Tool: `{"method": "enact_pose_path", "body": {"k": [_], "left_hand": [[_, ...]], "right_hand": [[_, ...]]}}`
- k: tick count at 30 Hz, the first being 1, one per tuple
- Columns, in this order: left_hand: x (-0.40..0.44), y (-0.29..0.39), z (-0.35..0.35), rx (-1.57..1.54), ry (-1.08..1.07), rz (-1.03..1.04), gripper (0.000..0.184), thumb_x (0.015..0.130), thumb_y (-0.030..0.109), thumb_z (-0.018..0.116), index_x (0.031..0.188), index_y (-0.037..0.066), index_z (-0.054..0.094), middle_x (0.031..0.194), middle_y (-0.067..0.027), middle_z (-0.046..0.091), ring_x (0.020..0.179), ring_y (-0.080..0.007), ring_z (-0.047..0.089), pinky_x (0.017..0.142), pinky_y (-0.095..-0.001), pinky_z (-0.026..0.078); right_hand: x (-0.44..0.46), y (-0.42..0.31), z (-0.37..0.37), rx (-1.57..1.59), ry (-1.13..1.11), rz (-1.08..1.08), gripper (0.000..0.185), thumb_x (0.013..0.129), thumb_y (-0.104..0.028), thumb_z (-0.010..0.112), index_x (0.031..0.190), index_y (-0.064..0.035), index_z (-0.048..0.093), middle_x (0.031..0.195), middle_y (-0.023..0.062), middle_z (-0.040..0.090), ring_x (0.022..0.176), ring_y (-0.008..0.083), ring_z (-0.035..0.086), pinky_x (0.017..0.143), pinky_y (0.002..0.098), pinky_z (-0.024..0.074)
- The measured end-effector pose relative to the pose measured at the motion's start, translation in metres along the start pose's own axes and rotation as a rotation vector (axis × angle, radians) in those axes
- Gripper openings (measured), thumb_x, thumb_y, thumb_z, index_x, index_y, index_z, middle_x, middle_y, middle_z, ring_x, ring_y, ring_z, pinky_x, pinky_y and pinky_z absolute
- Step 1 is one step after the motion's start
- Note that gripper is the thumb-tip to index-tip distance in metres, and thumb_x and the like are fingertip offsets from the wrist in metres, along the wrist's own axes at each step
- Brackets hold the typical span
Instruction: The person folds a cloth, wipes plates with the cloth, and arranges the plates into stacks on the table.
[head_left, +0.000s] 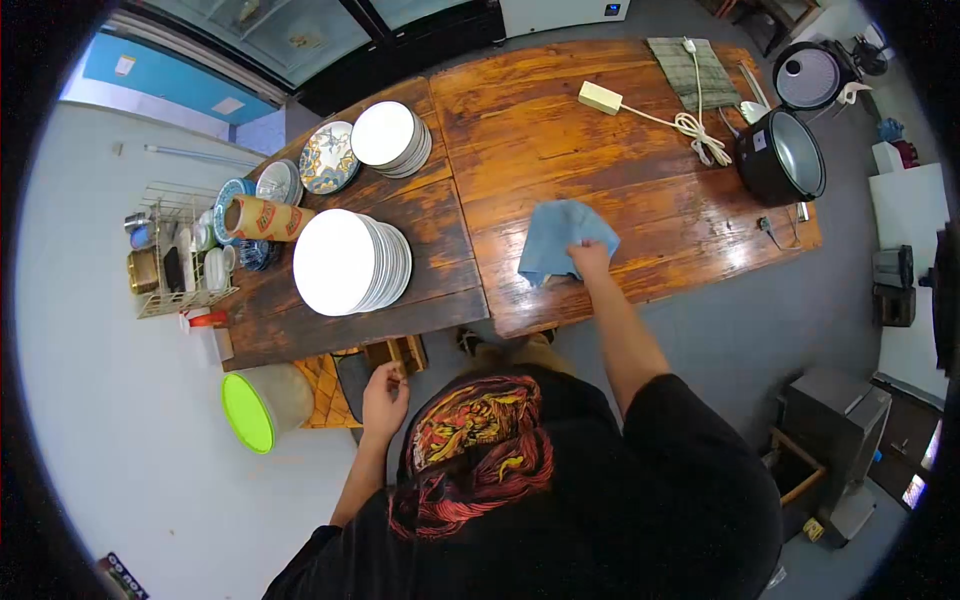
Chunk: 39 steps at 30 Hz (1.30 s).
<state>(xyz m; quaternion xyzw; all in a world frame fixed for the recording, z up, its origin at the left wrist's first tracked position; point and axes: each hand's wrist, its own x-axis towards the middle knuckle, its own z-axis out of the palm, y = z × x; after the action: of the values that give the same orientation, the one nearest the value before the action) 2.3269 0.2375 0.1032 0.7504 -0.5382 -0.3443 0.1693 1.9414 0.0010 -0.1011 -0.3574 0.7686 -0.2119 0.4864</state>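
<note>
My right hand (590, 258) is closed on a blue cloth (562, 228), which lies crumpled on the wooden table (540, 130) near its front edge. My left hand (384, 402) hangs low in front of the table, beside a wooden box-like piece (407, 352), with its fingers loosely bent and apart. Nothing can be made out in it. On the table's darker left part stands a tall stack of white plates (340, 262). Behind it are a smaller stack of white plates (386, 136) and a patterned plate (328, 157).
A cardboard roll (270, 218) and bowls sit by a wire dish rack (185, 250) at the left. A power strip (600, 97) with its cord, a striped mat (694, 72) and a black cooker pot (780, 158) occupy the right. A green-lidded bin (248, 412) stands below left.
</note>
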Motion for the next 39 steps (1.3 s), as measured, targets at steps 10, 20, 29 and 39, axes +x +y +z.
{"method": "enact_pose_path", "body": {"k": [10,20,29,39], "left_hand": [[0.096,0.098,0.011,-0.177,-0.101,0.466,0.065,0.080,0.011,0.072,0.139,0.002,0.045,0.131,-0.0165,0.052,0.118,-0.0294,0.052,0.102,-0.0383,0.041],[0.127,0.170,-0.035,-1.016,-0.605,0.140,0.055,0.091,0.030,0.066,0.133,-0.002,0.051,0.123,-0.0154,0.063,0.105,-0.0229,0.064,0.091,-0.0324,0.051],[0.138,0.119,-0.028,-1.187,-0.502,0.000,0.045,0.093,0.019,0.063,0.129,-0.004,0.051,0.121,-0.0177,0.063,0.102,-0.0246,0.065,0.086,-0.0322,0.055],[0.139,0.110,-0.051,-1.125,-0.402,0.040,0.042,0.091,0.015,0.064,0.127,-0.002,0.050,0.119,-0.0174,0.062,0.104,-0.0228,0.064,0.083,-0.0298,0.054]], "right_hand": [[-0.146,-0.137,-0.077,0.084,-0.437,-0.738,0.039,0.066,0.003,0.062,0.103,-0.0074,0.058,0.124,0.0120,0.060,0.112,0.0254,0.054,0.094,0.0310,0.0421],[-0.219,-0.220,-0.047,0.976,-0.560,-0.726,0.062,0.081,-0.005,0.068,0.140,-0.0107,0.048,0.133,0.0152,0.058,0.114,0.0275,0.059,0.096,0.0346,0.0466],[-0.232,-0.165,-0.005,0.662,-0.585,-0.463,0.052,0.090,-0.009,0.065,0.137,-0.0023,0.043,0.131,0.0172,0.057,0.114,0.0263,0.059,0.097,0.0360,0.0468],[-0.230,-0.172,-0.009,0.647,-0.252,-0.568,0.031,0.094,-0.010,0.062,0.124,-0.0026,0.056,0.116,0.0110,0.063,0.103,0.0200,0.060,0.090,0.0314,0.0480]]}}
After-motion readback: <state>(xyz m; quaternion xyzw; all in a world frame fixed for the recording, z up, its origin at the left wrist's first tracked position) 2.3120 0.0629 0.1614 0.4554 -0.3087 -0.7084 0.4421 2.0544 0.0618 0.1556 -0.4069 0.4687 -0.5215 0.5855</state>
